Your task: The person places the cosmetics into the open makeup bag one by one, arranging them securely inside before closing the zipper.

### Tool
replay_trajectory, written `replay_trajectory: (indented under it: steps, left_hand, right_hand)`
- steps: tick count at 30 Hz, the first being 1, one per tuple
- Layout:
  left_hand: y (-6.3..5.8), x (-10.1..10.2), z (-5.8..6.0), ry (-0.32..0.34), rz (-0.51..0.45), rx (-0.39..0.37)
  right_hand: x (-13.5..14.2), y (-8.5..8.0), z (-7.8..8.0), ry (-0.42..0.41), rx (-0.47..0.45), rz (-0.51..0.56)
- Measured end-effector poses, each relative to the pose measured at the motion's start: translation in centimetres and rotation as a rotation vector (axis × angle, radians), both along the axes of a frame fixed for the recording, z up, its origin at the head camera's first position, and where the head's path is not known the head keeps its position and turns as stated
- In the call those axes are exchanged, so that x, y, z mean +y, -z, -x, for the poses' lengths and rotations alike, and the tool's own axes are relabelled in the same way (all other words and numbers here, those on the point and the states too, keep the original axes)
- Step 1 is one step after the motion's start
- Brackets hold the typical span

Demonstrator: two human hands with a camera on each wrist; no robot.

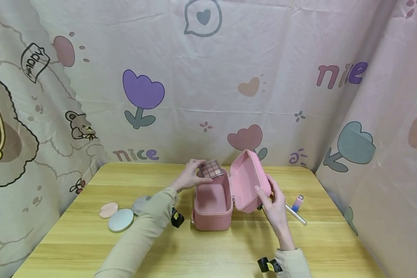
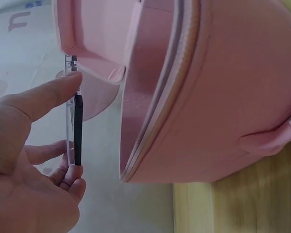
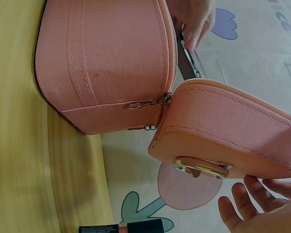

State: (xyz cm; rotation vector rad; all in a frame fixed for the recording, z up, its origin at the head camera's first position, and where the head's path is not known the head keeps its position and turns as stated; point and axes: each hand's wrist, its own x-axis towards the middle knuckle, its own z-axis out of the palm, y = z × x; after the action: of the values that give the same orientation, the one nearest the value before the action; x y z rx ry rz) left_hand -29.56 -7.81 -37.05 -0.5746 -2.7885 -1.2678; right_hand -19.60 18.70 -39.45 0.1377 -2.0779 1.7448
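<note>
Wooden table (image 1: 66, 247), palette (image 1: 211, 170) pinched in left fingers (image 2: 43, 153)

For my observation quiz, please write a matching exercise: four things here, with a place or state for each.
1. Pink zippered box-shaped case
2. Flat rectangular eyeshadow palette
3. Round silvery disc
4. Pink-and-blue cylindrical tube

A. Beside a slim silver stick
B. Held by the left hand
C. Lid open, in the right hand
D. On the wooden table, left of the case

Pairs: 1C; 2B; 3D; 4A
</note>
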Motion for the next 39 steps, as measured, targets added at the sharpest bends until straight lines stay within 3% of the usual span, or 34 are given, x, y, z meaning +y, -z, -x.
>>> replay_trajectory:
  steps: [6,15,20,27,39]
  left_hand:
    - [0.7,1.2,0.2,0.015,0.082,0.026]
    - [1.6,2.6,0.6,0.010,0.340,0.104]
    - [2.0,3.1,0.6,-0.006,0.441,0.108]
    - [2.4,3.4,0.7,-0.054,0.517,0.090]
    - [3.2,3.8,1.1,-0.067,0.587,0.080]
  right_hand:
    - [0.0,0.0,0.0,-0.004,0.005,0.006]
    - [0.1,0.1,0.2,-0.007,0.009,0.010]
    - [0.0,0.0,0.1,-0.007,0.012,0.011]
    - [0.0,-0.1,0.1,-0.004,0.009,0.012]
    - [0.0,0.0,0.2,-0.008,0.011,0.013]
